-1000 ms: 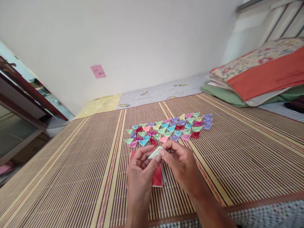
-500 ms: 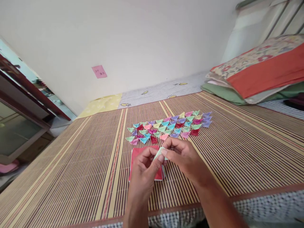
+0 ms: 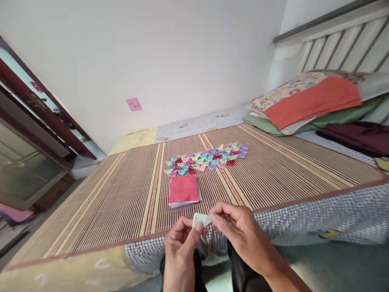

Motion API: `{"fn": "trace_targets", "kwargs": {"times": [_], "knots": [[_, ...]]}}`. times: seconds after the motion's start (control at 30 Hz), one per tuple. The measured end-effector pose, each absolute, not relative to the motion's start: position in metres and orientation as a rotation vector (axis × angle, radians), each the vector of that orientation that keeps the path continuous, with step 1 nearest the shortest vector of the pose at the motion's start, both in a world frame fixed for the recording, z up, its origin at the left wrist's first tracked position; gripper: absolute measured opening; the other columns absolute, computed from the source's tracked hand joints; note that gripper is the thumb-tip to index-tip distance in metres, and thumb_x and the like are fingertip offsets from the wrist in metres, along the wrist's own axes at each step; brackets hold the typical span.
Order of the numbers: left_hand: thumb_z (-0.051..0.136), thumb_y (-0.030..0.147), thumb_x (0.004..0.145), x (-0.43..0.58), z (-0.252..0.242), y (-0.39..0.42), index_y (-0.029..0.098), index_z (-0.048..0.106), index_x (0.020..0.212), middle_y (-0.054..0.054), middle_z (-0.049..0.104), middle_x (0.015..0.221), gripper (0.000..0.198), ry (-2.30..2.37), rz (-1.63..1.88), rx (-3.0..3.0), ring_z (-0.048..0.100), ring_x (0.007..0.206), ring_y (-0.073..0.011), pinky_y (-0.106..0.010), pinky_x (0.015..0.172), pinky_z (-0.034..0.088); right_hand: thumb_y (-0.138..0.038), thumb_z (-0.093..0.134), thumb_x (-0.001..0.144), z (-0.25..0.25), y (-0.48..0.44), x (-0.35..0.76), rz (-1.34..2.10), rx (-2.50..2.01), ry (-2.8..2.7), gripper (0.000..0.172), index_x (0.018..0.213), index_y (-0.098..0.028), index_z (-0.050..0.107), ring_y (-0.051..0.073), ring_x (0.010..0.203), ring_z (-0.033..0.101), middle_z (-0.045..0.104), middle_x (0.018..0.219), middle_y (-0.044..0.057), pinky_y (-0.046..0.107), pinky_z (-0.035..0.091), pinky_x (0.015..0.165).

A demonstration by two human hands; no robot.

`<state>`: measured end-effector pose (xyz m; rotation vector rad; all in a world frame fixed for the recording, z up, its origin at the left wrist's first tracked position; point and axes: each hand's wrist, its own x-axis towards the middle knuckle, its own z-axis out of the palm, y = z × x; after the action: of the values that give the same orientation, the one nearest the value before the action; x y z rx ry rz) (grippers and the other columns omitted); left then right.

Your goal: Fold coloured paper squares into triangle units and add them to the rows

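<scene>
Matting (image 3: 273,178) bears folded shapes (image 3: 202,168) beyond stacked sheets (image 3: 184,190); left hand (image 3: 183,239) and right hand (image 3: 238,227) pinch green paper (image 3: 199,218).

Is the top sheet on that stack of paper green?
No. The top sheet on the stack is red, while the pale green paper is in the left hand.

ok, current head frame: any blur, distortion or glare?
Head view: the reddish door leans steeply, likely wide-angle stretch or camera tilt; head view: writing on the pink note is too soft to read; head view: soft light, no harsh glare on the pale green folded paper.
</scene>
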<state>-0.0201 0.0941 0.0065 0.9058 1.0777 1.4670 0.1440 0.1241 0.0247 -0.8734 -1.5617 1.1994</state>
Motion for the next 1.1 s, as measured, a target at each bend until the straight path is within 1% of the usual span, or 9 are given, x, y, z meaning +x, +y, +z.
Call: {"fn": "trace_targets", "kwargs": {"times": [0.03, 0.1, 0.17, 0.3, 0.4, 0.57, 0.73, 0.93, 1.1], "knots": [[0.086, 0.04, 0.082, -0.019, 0.008, 0.086, 0.018, 0.072, 0.073, -0.002, 0.07, 0.074, 0.028, 1.078, 1.442, 0.913, 0.061, 0.077, -0.0165, -0.026, 0.077, 0.048, -0.039, 0.057, 0.104, 0.028, 0.115, 0.146, 1.178, -0.88, -1.588, 0.03, 0.082, -0.02, 0.065, 0.014, 0.066, 0.049, 0.057, 0.072, -0.001, 0.027, 0.039, 0.06], [0.088, 0.04, 0.08, -0.018, 0.014, 0.072, 0.018, 0.078, 0.082, -0.003, 0.072, 0.077, 0.024, 1.097, 1.406, 0.921, 0.06, 0.075, -0.0156, -0.025, 0.074, 0.048, -0.037, 0.055, 0.105, 0.034, 0.099, 0.151, 1.147, -0.893, -1.652, 0.03, 0.081, -0.02, 0.061, 0.014, 0.066, 0.048, 0.054, 0.071, -0.002, 0.026, 0.039, 0.06], [0.089, 0.04, 0.08, -0.018, 0.021, 0.06, 0.018, 0.08, 0.084, -0.003, 0.072, 0.078, 0.024, 1.102, 1.403, 0.954, 0.061, 0.076, -0.0155, -0.025, 0.075, 0.048, -0.035, 0.055, 0.105, 0.04, 0.086, 0.156, 1.132, -0.902, -1.706, 0.029, 0.079, -0.021, 0.058, 0.013, 0.064, 0.045, 0.051, 0.069, -0.004, 0.026, 0.038, 0.059], [0.087, 0.04, 0.081, -0.014, 0.032, 0.042, 0.018, 0.078, 0.075, 0.001, 0.065, 0.068, 0.025, 1.11, 1.413, 1.027, 0.052, 0.067, -0.0116, -0.022, 0.067, 0.044, -0.033, 0.055, 0.104, 0.051, 0.067, 0.165, 1.1, -0.901, -1.724, 0.029, 0.078, -0.021, 0.056, 0.013, 0.063, 0.044, 0.048, 0.068, -0.005, 0.025, 0.036, 0.058], [0.088, 0.04, 0.081, -0.008, 0.036, 0.033, 0.017, 0.076, 0.073, 0.002, 0.062, 0.064, 0.027, 1.094, 1.422, 1.036, 0.048, 0.063, -0.0099, -0.021, 0.063, 0.041, -0.033, 0.055, 0.105, 0.053, 0.056, 0.169, 1.042, -0.891, -1.703, 0.029, 0.079, -0.02, 0.057, 0.013, 0.063, 0.046, 0.05, 0.068, -0.004, 0.024, 0.037, 0.058], [0.088, 0.04, 0.08, -0.003, 0.035, 0.023, 0.018, 0.076, 0.075, -0.003, 0.073, 0.066, 0.026, 1.041, 1.364, 1.03, 0.06, 0.065, -0.0141, -0.024, 0.066, 0.045, -0.031, 0.055, 0.105, 0.05, 0.043, 0.171, 0.913, -0.88, -1.662, 0.026, 0.082, -0.02, 0.061, 0.013, 0.065, 0.054, 0.059, 0.071, -0.002, 0.024, 0.041, 0.061], [0.087, 0.041, 0.081, -0.004, 0.04, 0.014, 0.017, 0.075, 0.075, -0.004, 0.074, 0.069, 0.027, 1.076, 1.414, 1.081, 0.064, 0.07, -0.0169, -0.027, 0.074, 0.049, -0.03, 0.059, 0.103, 0.046, 0.036, 0.166, 0.879, -0.868, -1.657, 0.023, 0.083, -0.02, 0.064, 0.013, 0.064, 0.055, 0.061, 0.07, -0.002, 0.024, 0.042, 0.06], [0.089, 0.045, 0.076, -0.003, 0.044, 0.012, 0.015, 0.076, 0.074, -0.001, 0.064, 0.065, 0.032, 1.147, 1.4, 1.101, 0.051, 0.062, -0.0126, -0.025, 0.063, 0.042, -0.028, 0.058, 0.1, 0.048, 0.034, 0.166, 0.834, -0.915, -1.712, 0.026, 0.075, -0.021, 0.057, 0.013, 0.058, 0.049, 0.054, 0.064, -0.003, 0.024, 0.04, 0.055], [0.088, 0.043, 0.077, -0.004, 0.04, 0.01, 0.016, 0.074, 0.07, 0.001, 0.059, 0.064, 0.031, 1.138, 1.382, 1.094, 0.046, 0.064, -0.0126, -0.024, 0.064, 0.038, -0.036, 0.062, 0.099, 0.045, 0.038, 0.166, 0.916, -0.931, -1.642, 0.028, 0.076, -0.02, 0.06, 0.014, 0.059, 0.049, 0.054, 0.064, -0.002, 0.025, 0.039, 0.055]]}}
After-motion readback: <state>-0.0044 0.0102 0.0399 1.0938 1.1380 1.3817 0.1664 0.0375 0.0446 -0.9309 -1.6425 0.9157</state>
